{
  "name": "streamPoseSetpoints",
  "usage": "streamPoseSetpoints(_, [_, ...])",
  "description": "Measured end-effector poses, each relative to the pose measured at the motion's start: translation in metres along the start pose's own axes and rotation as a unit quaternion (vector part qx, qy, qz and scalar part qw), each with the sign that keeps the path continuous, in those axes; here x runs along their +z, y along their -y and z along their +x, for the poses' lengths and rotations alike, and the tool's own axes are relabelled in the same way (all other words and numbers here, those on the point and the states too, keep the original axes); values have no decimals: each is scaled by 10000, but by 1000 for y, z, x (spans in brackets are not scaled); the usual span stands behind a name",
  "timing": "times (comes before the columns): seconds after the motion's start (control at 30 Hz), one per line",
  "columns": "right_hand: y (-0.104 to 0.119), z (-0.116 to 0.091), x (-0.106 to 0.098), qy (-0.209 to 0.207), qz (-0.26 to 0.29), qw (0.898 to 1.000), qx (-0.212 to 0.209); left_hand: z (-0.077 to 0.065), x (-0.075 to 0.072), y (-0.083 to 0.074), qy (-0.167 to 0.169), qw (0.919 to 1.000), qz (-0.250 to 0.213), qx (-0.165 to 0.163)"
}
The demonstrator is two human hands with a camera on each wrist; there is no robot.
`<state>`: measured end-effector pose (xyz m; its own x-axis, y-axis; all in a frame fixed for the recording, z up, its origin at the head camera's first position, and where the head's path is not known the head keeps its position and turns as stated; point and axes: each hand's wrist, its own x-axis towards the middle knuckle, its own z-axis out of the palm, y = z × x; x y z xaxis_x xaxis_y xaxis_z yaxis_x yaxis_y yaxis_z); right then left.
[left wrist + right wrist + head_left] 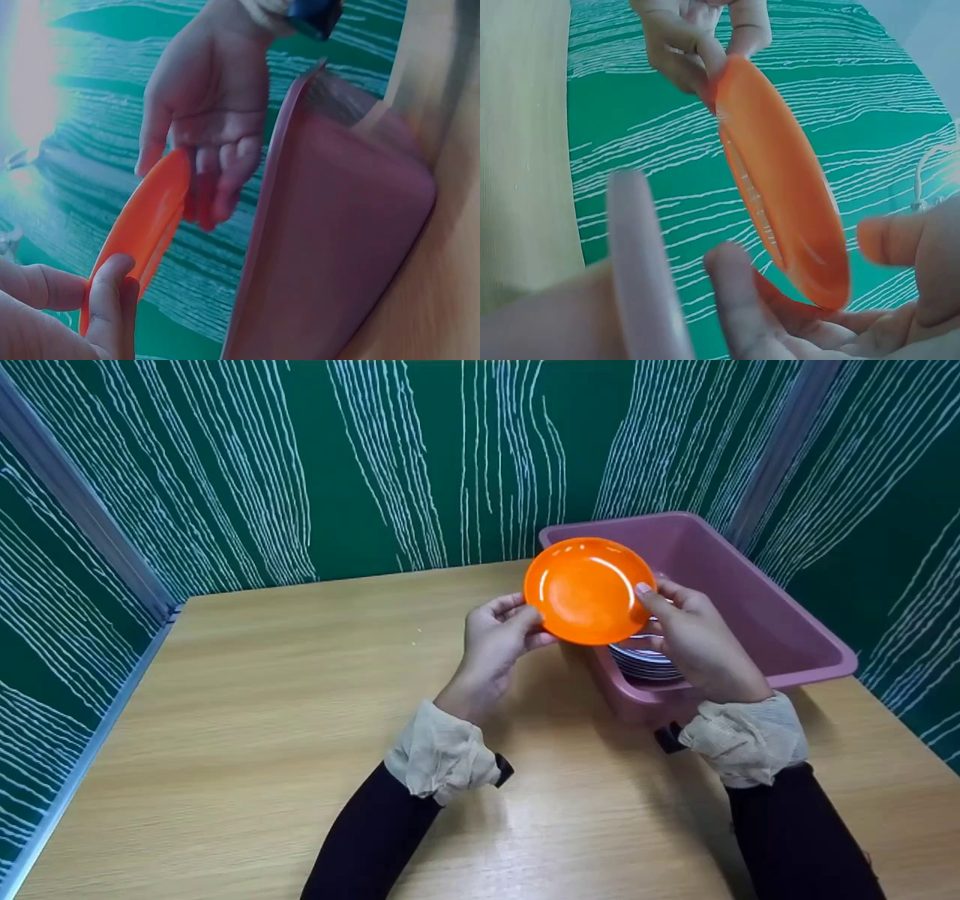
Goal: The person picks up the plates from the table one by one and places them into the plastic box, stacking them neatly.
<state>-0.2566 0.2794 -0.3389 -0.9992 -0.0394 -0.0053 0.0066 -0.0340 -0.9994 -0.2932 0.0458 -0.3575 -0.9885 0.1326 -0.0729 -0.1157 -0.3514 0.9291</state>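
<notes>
An orange plastic plate (589, 589) is held up in the air, tilted toward me, above the near left corner of a pink tub (780, 622). My left hand (501, 631) pinches its left rim with thumb and fingers. My right hand (686, 634) grips the right rim, thumb on the front face. The left wrist view shows the orange plate (142, 225) edge-on between both hands, and the right wrist view shows the plate (780, 180) from its underside. A stack of white plates (643, 658) with dark rims lies inside the tub under the right hand.
The light wooden table (262, 720) spreads wide to the left and front. Green walls with white streaks (375, 457) close in the back and both sides. The pink tub fills the back right corner of the table.
</notes>
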Motion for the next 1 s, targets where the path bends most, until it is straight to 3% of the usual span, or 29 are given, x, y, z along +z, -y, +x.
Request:
streamPoseSetpoints(0.1, [0, -1, -2, 29, 607, 9981, -130, -3, 4, 3, 101, 9998, -152, -7])
streamPoseSetpoints(0.3, [5, -5, -9, -211, 674, 9974, -153, -4, 10, 7, 390, 9985, -376, -61])
streamPoseSetpoints(0.43, [8, -7, -17, -294, 587, 9978, -83, -3, 12, 11, 636, 9979, -72, -96])
streamPoseSetpoints(0.57, [9, -9, -24, -338, 686, 9970, -82, -2, 13, 20, 923, 9934, 677, 121])
streamPoseSetpoints(0.67, [9, -9, -29, -375, 844, 9957, -39, -2, 15, 29, 1013, 9827, 1478, 479])
streamPoseSetpoints(0.8, [9, -9, -32, -427, 959, 9945, 12, -2, 18, 42, 1087, 9607, 2336, 1038])
streamPoseSetpoints(0.9, [9, -9, -35, -504, 1001, 9937, 24, -2, 20, 51, 1204, 9460, 2702, 1329])
streamPoseSetpoints(1.0, [8, -9, -36, -643, 992, 9930, 46, -3, 20, 58, 1332, 9380, 2858, 1441])
